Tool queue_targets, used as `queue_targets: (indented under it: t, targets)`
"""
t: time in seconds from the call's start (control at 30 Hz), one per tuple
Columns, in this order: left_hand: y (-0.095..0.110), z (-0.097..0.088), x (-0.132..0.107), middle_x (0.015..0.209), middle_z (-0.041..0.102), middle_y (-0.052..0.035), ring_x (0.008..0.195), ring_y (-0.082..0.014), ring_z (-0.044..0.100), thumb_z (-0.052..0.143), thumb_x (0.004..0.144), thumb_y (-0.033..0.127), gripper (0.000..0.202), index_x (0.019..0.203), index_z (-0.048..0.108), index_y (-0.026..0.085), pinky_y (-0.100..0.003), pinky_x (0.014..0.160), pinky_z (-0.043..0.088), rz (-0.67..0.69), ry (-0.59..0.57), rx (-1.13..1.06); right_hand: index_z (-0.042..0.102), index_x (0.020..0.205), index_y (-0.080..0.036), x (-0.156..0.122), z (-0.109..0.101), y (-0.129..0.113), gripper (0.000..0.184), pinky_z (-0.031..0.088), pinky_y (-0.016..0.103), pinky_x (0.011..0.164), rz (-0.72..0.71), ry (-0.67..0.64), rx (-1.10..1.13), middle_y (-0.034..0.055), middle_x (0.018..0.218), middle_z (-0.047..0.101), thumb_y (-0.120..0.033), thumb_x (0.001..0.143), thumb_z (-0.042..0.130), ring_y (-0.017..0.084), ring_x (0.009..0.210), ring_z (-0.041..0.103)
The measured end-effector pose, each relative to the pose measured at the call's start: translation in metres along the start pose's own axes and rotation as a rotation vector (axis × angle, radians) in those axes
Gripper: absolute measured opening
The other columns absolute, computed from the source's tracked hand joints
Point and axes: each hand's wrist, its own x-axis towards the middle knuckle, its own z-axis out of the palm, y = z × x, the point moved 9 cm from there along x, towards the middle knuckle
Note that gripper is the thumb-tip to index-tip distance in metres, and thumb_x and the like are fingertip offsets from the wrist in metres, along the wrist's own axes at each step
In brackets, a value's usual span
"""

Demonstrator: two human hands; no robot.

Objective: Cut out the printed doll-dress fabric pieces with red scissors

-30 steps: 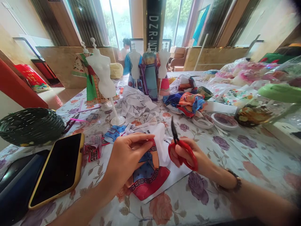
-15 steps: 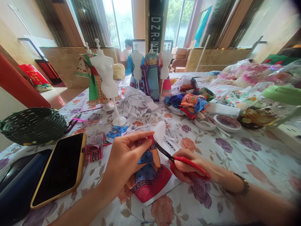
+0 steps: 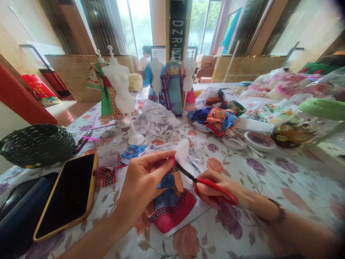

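Observation:
Near the middle of the view, my left hand (image 3: 145,176) pinches the top edge of a printed fabric piece (image 3: 175,205), patterned in red and blue with a fan motif. My right hand (image 3: 215,187) grips red-handled scissors (image 3: 215,189), their dark blades pointing up and left. The blade tips meet the fabric's edge just beside my left fingertips. White fabric (image 3: 183,147) with printed characters is joined to or lies behind the piece; which of these I cannot tell. The lower part of the fabric rests over the flowered tablecloth (image 3: 212,237).
A phone (image 3: 67,198) and a dark green basket (image 3: 37,145) lie at left. A bare white mannequin (image 3: 121,86) stands behind white scraps (image 3: 159,118), with dressed mannequins (image 3: 174,86) farther back. Tape rolls (image 3: 260,140), crumpled cloth (image 3: 215,118) and a green-lidded jar (image 3: 304,126) are at right.
The scissors' handles have drawn closer together, and my right hand has shifted slightly left. My left hand keeps its pinch on the fabric. The view has moved a little.

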Motion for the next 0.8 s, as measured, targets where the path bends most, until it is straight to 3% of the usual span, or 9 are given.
queue_targets:
  t: [0.27, 0.8]
  targets:
    - [-0.003, 0.000, -0.001, 0.094, 0.078, -0.0015, 0.090, -0.0214, 0.071, 0.077, 0.073, 0.037, 0.021, 0.093, 0.079, 0.029, -0.020, 0.065, 0.056, -0.002, -0.012, -0.022, 0.045, 0.049, -0.018, 0.002, -0.001, -0.003, 0.061, 0.027, 0.023, 0.042, 0.011, 0.007, -0.034, -0.0025, 0.043, 0.044, -0.067, 0.085, 0.051, 0.007, 0.042, 0.038]
    - [-0.005, 0.003, -0.001, 0.083, 0.077, -0.0010, 0.082, -0.0202, 0.072, 0.078, 0.070, 0.031, 0.023, 0.092, 0.079, 0.027, -0.018, 0.058, 0.055, -0.060, -0.017, -0.080, 0.041, 0.053, -0.020, -0.003, 0.004, -0.014, 0.062, 0.027, 0.026, 0.047, 0.013, 0.032, -0.040, -0.0019, 0.050, 0.041, -0.076, 0.081, 0.049, 0.011, 0.049, 0.038]
